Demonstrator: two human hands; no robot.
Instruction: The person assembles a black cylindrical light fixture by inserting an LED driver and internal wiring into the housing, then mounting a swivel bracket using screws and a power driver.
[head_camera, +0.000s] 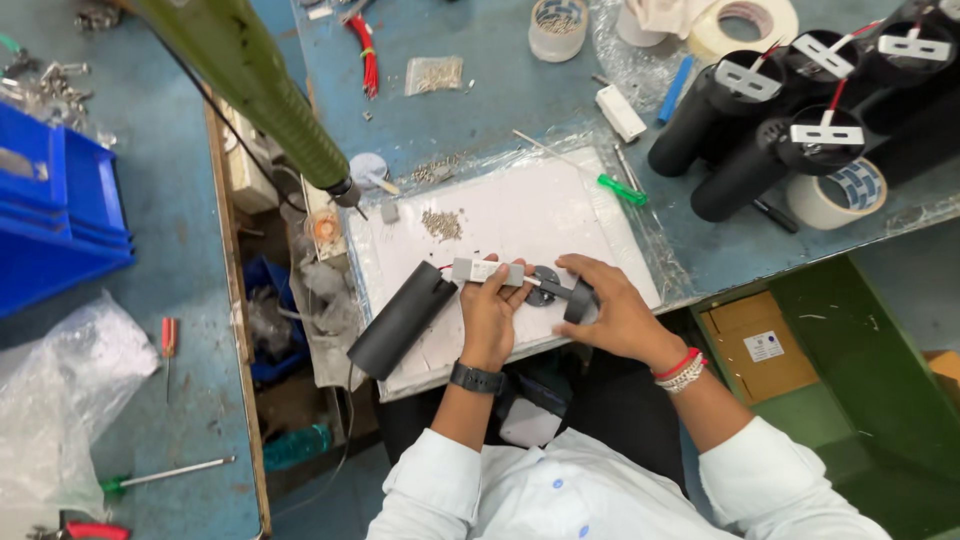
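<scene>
My left hand (490, 305) holds a small grey rectangular box (487, 270) whose wires run into a black cylinder housing (402, 319) lying on the white pad (520, 215). My right hand (615, 305) grips a black round bracket part (568, 292) just right of the box. Both hands meet over the pad's front edge. A green electric screwdriver (262, 92) hangs above the pad's left side, its tip pointing down.
A small pile of screws (442, 223) lies on the pad. A green-handled screwdriver (622, 189) rests at the pad's right. Several finished black cylinders (790, 120) and tape rolls (838, 193) stand at the back right. Blue bins (50, 210) sit on the left table.
</scene>
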